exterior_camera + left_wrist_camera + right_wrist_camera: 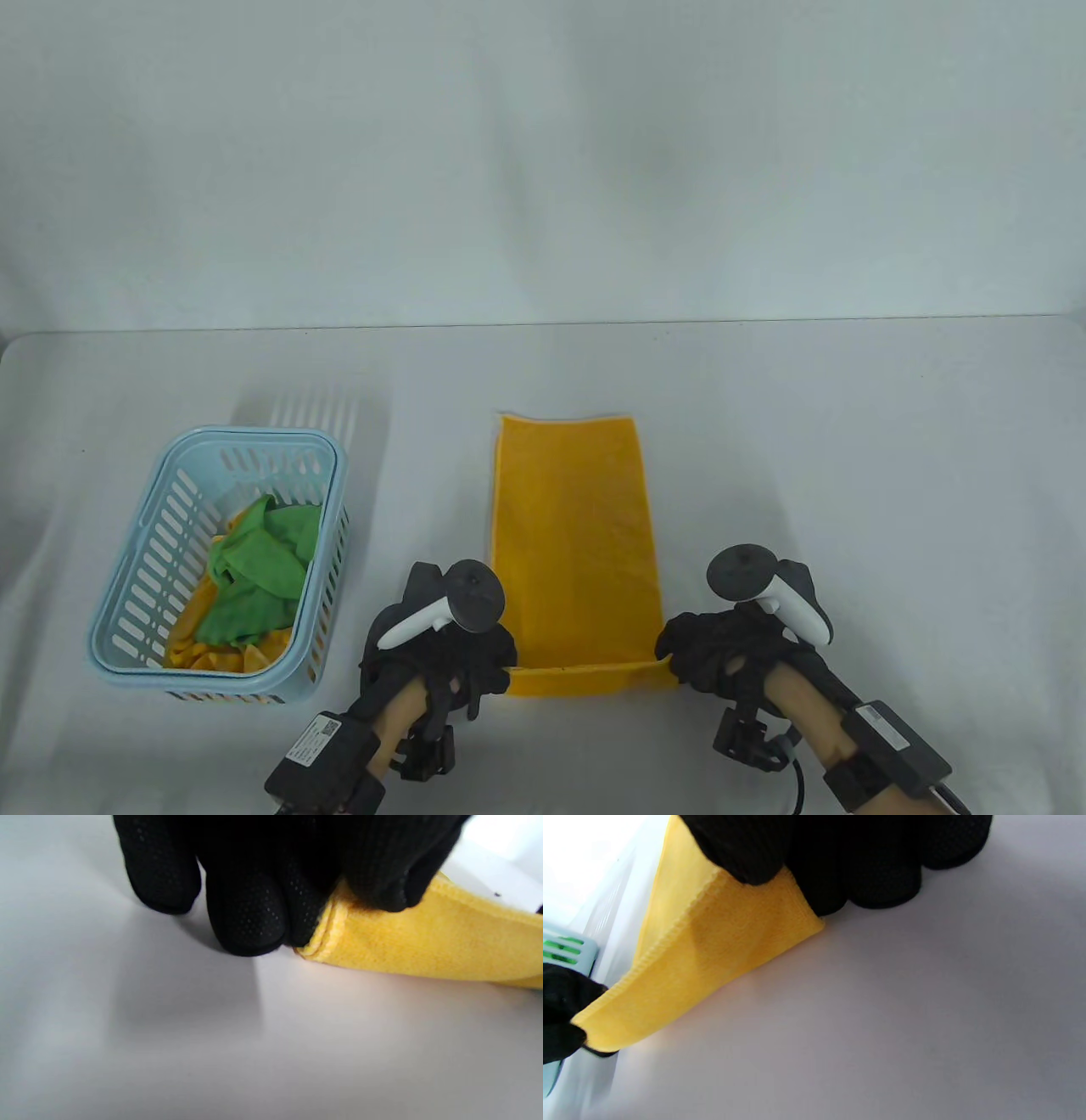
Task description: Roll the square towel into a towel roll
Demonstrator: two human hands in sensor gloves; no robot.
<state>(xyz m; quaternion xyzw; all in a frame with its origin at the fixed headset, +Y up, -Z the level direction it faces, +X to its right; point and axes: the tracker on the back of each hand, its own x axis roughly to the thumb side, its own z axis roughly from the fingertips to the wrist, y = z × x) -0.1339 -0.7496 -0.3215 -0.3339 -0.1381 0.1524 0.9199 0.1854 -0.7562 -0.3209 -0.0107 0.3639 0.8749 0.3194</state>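
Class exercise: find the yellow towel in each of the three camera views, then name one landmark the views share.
Table view: yellow towel lies lower centre, its near edge lifted between both hands.
Left wrist view: upper right, its corner pinched by the left hand.
Right wrist view: left and centre, its corner pinched by the right hand.
Shared landmark: the lifted near edge of the towel.

Towel flat on table, centre, long axis running front to back | near edge lifted, left hand at its left corner, right hand at its right corner | basket left of towel, well apart | crumpled cloths inside basket
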